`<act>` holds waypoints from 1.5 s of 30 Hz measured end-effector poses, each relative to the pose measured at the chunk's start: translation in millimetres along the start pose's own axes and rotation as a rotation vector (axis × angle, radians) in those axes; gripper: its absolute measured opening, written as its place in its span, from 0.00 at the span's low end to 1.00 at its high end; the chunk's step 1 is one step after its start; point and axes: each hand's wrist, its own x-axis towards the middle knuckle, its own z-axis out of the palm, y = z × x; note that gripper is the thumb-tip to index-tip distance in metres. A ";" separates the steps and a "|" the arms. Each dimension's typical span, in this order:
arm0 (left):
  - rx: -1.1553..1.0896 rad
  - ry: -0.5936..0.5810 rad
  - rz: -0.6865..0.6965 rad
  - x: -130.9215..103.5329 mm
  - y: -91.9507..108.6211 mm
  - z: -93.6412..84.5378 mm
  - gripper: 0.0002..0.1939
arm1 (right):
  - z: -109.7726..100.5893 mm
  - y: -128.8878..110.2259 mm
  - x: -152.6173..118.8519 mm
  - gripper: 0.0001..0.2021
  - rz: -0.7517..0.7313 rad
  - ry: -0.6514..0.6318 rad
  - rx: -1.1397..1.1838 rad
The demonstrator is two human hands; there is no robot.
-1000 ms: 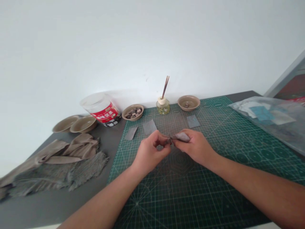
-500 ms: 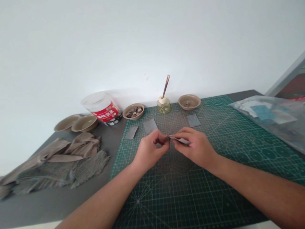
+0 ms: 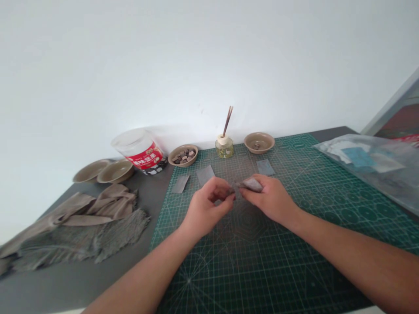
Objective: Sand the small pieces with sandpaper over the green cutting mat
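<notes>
Above the green cutting mat, my left hand pinches a small dark piece between thumb and fingertips. It is mostly hidden, and its kind cannot be made out. My right hand is closed on a grey piece of sandpaper, bent between thumb and fingers. The two hands' fingertips are close together, with the paper's near edge by the small piece. More grey sheets lie flat on the mat beyond: a small sheet, a larger sheet and one bluish-grey sheet.
Along the wall stand a bowl of small brown chunks, a reed diffuser and a bowl with few pieces. At left are a plastic tub, two bowls and crumpled cloth. A clear bag lies right.
My right hand has turned, so the sandpaper's flat face shows more. The fingertips of both hands have parted slightly. Things on the table stay put.
</notes>
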 end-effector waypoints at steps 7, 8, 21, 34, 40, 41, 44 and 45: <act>-0.444 -0.135 -0.144 9.9 -4.8 -1.4 0.16 | -2.1 -1.4 -2.8 0.05 0.017 0.035 0.060; -0.477 -0.147 -0.158 10.3 -5.4 -1.7 0.17 | -2.3 -1.3 -2.9 0.04 0.003 0.048 0.063; 0.170 0.059 -0.020 4.0 -8.4 -1.1 0.07 | 5.9 -3.5 -13.7 0.16 -0.417 0.013 -0.057; 0.331 0.077 0.075 0.3 -6.8 -0.3 0.03 | 7.8 -1.3 -14.7 0.17 -0.442 0.053 -0.082; 0.220 0.103 0.114 -1.9 -10.1 1.6 0.04 | 3.4 6.3 -3.2 0.09 -0.199 0.013 -0.086; 0.197 0.098 0.106 -1.4 -11.2 1.8 0.05 | 2.6 6.6 -1.9 0.08 -0.177 0.029 -0.079; 0.190 0.080 0.068 0.8 -13.6 1.7 0.06 | 2.3 1.9 -3.8 0.10 -0.227 0.115 -0.031; 0.212 0.076 0.059 1.3 -13.8 1.3 0.06 | 2.8 -0.7 -5.9 0.11 -0.269 0.125 -0.018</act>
